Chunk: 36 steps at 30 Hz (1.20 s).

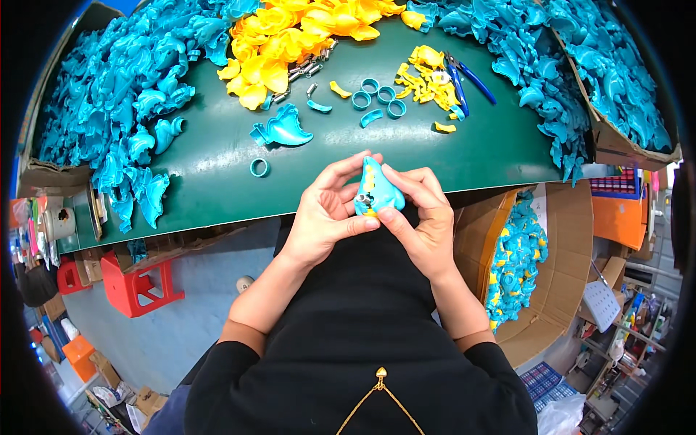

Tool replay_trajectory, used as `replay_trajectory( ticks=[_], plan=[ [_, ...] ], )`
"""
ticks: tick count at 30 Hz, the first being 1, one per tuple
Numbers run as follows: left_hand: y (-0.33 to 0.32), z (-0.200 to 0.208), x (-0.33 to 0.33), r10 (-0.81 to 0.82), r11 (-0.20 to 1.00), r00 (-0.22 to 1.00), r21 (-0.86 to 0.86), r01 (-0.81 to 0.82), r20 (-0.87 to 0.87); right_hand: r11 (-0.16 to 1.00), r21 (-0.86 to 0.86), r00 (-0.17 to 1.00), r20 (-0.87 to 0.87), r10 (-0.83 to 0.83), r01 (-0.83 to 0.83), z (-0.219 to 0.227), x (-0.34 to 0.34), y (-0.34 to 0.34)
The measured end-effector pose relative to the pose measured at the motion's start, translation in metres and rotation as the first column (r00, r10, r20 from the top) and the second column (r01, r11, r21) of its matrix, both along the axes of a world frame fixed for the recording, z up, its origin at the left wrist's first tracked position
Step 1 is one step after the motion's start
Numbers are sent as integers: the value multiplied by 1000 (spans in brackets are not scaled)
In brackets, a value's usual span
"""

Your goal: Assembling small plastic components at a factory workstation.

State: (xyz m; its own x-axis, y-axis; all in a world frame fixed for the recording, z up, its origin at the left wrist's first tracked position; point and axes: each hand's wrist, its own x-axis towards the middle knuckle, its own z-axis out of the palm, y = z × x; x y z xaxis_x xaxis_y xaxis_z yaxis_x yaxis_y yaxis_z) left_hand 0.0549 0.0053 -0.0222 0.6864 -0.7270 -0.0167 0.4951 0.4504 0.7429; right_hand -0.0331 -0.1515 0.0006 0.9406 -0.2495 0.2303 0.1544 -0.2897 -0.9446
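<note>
Above the near edge of the table, my left hand (330,206) and my right hand (424,217) hold one blue plastic part (388,194) between them. It is a rounded, pointed shell with yellow pieces set along its inner side. A small metal spring (362,199) shows at its lower left. Both thumbs press against the lower end, while the fingers wrap the sides. Beyond my hands lie a loose blue shell (288,127) and a blue ring (259,168).
Blue shells heap at left (138,80) and in a carton (616,87) at right. Yellow parts (290,36), springs (304,70), several rings (370,85) and blue-handled nippers (458,87) lie on the green table (449,152). A carton (558,275) of blue-yellow pieces stands below right; a red stool (138,286) left.
</note>
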Motion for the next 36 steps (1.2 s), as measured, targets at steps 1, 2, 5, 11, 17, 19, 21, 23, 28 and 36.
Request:
replay_trajectory(
  ticks=[1,2,5,11,17,19,21,23,28,36],
  plan=[
    [1,-1,1,-1,1000,1000,0,1,0,1000,0,1000,0,-1,1,0,0,-1],
    [1,-2,3,-19,998,998,-55,15,-60,1000,-18,999,-34,-6,5,1,-1,-2],
    [4,2,1,-48,995,996,-94,41,-77,995,-81,995,-86,44,-51,7,-2,-6],
    [0,-19,3,125,988,981,70,-137,151,952,-292,993,-104,58,-86,20,5,-3],
    [-9,-3,4,35,841,661,335,-425,750,959,-149,956,-212,205,-239,21,25,-22],
    [-27,7,4,435,891,843,-14,-454,315,987,130,978,-171,118,-96,23,44,-41],
    [-28,-1,8,468,869,794,-39,-493,388,936,350,999,-13,50,-42,7,70,-74],
    [-23,-20,14,186,834,592,193,-517,785,941,339,1000,9,18,-20,-14,92,-90],
    [-20,-18,16,100,792,564,278,-544,820,998,60,1000,-17,6,-5,-13,96,-79],
    [-16,-15,14,35,793,571,325,-516,821,998,67,1000,-8,-14,14,-13,109,-79]
  ],
)
